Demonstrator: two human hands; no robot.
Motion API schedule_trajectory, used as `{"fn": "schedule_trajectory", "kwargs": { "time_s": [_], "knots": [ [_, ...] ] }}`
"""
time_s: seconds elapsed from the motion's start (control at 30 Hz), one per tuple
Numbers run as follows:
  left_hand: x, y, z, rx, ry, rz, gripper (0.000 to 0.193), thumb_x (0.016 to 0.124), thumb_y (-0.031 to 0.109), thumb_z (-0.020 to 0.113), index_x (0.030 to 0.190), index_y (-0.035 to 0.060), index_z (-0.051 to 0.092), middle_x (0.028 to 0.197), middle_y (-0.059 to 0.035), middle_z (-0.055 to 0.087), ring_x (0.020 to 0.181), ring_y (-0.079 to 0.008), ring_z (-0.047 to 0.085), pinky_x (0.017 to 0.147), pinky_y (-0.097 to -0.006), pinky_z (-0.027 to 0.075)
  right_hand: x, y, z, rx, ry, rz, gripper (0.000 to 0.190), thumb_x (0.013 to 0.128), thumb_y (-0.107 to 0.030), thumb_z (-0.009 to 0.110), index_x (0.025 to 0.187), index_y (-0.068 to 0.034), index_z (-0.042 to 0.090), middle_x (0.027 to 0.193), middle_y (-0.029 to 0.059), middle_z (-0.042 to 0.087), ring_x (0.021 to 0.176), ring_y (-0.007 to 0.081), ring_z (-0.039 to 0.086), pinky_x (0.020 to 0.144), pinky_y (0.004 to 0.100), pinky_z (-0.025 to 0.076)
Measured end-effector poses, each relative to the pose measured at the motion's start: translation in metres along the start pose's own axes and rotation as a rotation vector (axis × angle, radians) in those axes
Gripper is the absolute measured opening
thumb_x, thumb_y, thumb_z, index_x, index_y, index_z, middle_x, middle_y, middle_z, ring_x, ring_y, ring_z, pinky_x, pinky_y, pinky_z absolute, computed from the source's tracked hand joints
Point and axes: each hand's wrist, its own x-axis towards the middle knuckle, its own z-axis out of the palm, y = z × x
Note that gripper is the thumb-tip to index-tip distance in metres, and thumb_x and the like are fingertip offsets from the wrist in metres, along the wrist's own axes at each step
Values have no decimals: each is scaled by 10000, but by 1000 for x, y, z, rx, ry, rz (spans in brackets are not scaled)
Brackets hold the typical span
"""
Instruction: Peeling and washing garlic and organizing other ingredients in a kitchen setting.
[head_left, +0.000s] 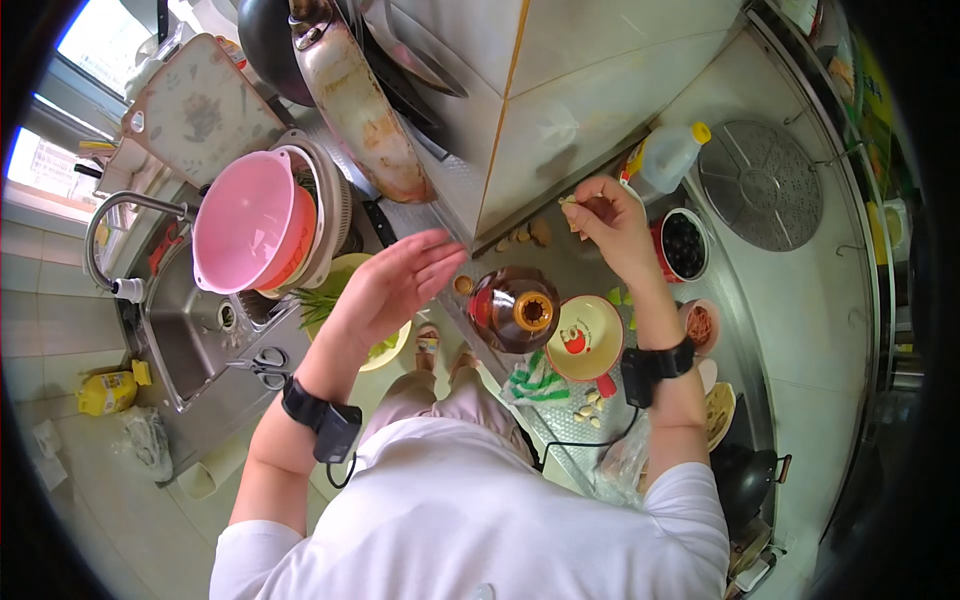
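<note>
My right hand (619, 229) pinches a small pale food piece (568, 203), perhaps garlic or ginger, between thumb and fingertips over the back of the metal counter. Beneath it lie more pale pieces (523, 234) along the wall. My left hand (401, 289) is in the air with fingers extended, holding nothing. Between the hands stands an uncapped brown bottle (499, 315), its cap (463, 284) resting beside it. A cream pan-shaped bowl (592, 349) with a red handle sits right of the bottle. Peeled garlic cloves (589, 412) lie below it, near a green-striped cloth (538, 380).
Along the right are a plastic jug (667, 157), a container of dark round items (684, 244), a bowl of reddish food (701, 326) and a black wok (739, 480). Leftward are stacked basins (244, 217), a sink (184, 330) and scissors (266, 367). A pan (367, 112) hangs above.
</note>
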Motion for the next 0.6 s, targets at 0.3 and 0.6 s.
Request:
{"fn": "schedule_trajectory", "kwargs": {
  "time_s": [0.3,0.6],
  "knots": [
    [22,14,56,-493,-229,-222,352,913,141,382,1183,-84,351,1248,-229,368,1171,-305,394,981,-362,377,-3,-62,37,-104,-142,-275,149,798,-39,585,945,-13,573,864,26,563,719,91,544,628,205,451],
    [4,15,3,-539,-28,-162,257,899,83,390,1131,-21,427,1148,-189,450,1011,-256,496,852,-316,468,35,134,5,-1038,-244,117,316,729,-205,592,1004,-50,575,854,182,611,813,333,587,716,408,465]
  ]
}}
